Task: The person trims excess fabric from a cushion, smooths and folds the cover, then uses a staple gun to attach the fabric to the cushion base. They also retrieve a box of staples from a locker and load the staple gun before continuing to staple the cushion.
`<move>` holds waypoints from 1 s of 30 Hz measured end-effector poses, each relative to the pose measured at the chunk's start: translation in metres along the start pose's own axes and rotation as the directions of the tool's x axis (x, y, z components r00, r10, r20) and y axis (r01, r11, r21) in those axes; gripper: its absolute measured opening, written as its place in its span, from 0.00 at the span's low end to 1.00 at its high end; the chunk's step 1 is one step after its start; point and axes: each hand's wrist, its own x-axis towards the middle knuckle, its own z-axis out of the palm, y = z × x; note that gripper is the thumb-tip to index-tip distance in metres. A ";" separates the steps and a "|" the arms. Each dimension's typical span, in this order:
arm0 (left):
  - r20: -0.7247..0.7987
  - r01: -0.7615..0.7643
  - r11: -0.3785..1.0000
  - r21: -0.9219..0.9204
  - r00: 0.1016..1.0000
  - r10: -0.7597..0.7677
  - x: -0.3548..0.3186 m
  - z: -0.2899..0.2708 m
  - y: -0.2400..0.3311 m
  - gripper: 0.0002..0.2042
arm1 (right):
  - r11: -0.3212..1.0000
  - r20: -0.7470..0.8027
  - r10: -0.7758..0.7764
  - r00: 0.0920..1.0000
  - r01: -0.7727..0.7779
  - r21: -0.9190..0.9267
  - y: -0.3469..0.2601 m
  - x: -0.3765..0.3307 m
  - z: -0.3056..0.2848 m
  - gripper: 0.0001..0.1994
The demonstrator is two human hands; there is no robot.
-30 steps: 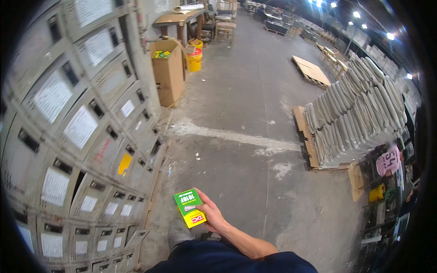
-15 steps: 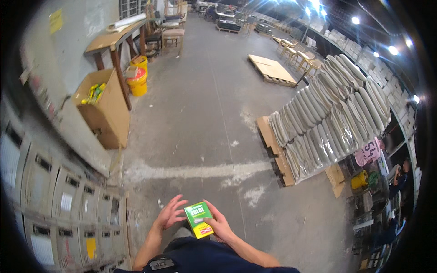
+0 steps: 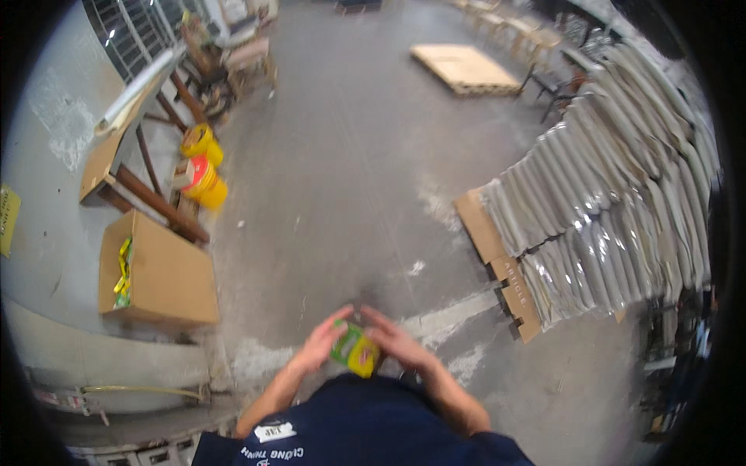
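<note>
A small green and yellow box (image 3: 356,349) is held close to my body at the lower middle, slightly blurred. My left hand (image 3: 320,342) closes on its left side, the fingers at the upper edge. On the other side my right hand (image 3: 398,343) grips it, fingers bent over the top right corner. The box leans with its green part to the upper left and its yellow part to the lower right.
To the left stands a cardboard carton (image 3: 167,272) with green and yellow packs inside, near a yellow bucket (image 3: 208,190) and a wooden table (image 3: 101,167). Right of me, plastic-wrapped grey cushions (image 3: 590,202) are stacked on cardboard. Farther off lies a pallet (image 3: 466,68).
My left hand, open and apart from the box before, has come onto it. The box has shifted slightly up and right. The view has turned left, nearer to the carton.
</note>
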 end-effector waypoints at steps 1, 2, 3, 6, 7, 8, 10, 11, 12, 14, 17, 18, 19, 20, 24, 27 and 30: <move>-0.055 0.060 0.978 -0.199 0.996 -0.073 0.022 -0.001 0.026 0.24 | 0.992 -0.056 0.059 0.997 -0.052 0.113 -0.036 0.022 -0.017 0.33; -0.118 0.079 0.917 -0.391 0.984 -0.134 0.055 -0.002 0.064 0.22 | 0.970 0.016 0.080 0.997 -0.082 0.229 -0.063 0.047 -0.041 0.33; -0.122 0.076 0.872 -0.483 0.981 -0.153 0.088 -0.008 0.086 0.20 | 0.937 0.084 0.092 0.992 -0.114 0.330 -0.086 0.071 -0.063 0.32; -0.204 0.000 0.805 -0.593 0.967 -0.151 0.198 -0.021 0.135 0.17 | 0.940 0.050 -0.005 0.999 -0.013 0.340 -0.148 0.143 -0.119 0.26; -0.209 0.009 0.807 -0.591 0.964 -0.164 0.230 -0.023 0.147 0.16 | 0.951 0.013 -0.003 1.000 -0.001 0.309 -0.164 0.167 -0.140 0.25; -0.191 0.024 0.809 -0.587 0.967 -0.167 0.273 -0.024 0.164 0.16 | 0.962 -0.048 -0.013 0.999 0.026 0.271 -0.186 0.190 -0.166 0.25; -0.150 0.049 0.811 -0.583 0.975 -0.166 0.353 -0.033 0.183 0.16 | 0.964 -0.093 -0.023 0.995 0.047 0.261 -0.216 0.234 -0.217 0.24; -0.122 0.048 0.808 -0.587 0.982 -0.147 0.398 -0.035 0.189 0.16 | 0.978 -0.119 -0.035 0.992 0.059 0.201 -0.236 0.256 -0.246 0.24; -0.084 0.047 0.812 -0.582 0.990 -0.118 0.453 -0.041 0.204 0.16 | 0.987 -0.154 -0.063 0.986 0.085 0.139 -0.262 0.284 -0.279 0.24; -0.055 0.044 0.805 -0.592 0.994 -0.094 0.564 -0.035 0.223 0.16 | 0.993 -0.201 -0.017 0.979 0.039 0.107 -0.303 0.332 -0.361 0.25; 0.056 0.163 0.834 -0.528 0.986 -0.157 0.676 0.000 0.274 0.15 | 0.999 -0.374 -0.035 0.927 0.033 -0.011 -0.370 0.343 -0.445 0.27; 0.101 0.199 0.860 -0.470 0.980 -0.172 0.719 0.004 0.297 0.15 | 0.998 -0.409 -0.055 0.911 0.061 0.002 -0.388 0.351 -0.472 0.28; 0.147 0.231 0.874 -0.427 0.972 -0.185 0.762 0.007 0.317 0.15 | 0.995 -0.444 -0.080 0.893 0.094 0.010 -0.404 0.360 -0.499 0.29; 0.191 0.260 0.887 -0.382 0.961 -0.200 0.800 0.012 0.333 0.16 | 0.990 -0.491 -0.141 0.860 0.134 -0.048 -0.413 0.371 -0.529 0.31; 0.296 0.307 0.927 -0.214 0.925 -0.238 0.975 0.019 0.390 0.17 | 0.910 -0.612 -0.404 0.680 0.229 -0.346 -0.441 0.456 -0.674 0.40; 0.379 0.507 0.842 -0.184 0.827 -0.415 1.080 0.034 0.411 0.21 | 0.558 -0.330 -0.630 0.703 0.113 -0.822 -0.485 0.505 -0.772 0.43; 0.407 0.618 0.761 -0.197 0.758 -0.511 1.183 0.052 0.447 0.25 | 0.541 -0.211 -0.464 0.860 0.087 -0.836 -0.550 0.544 -0.870 0.40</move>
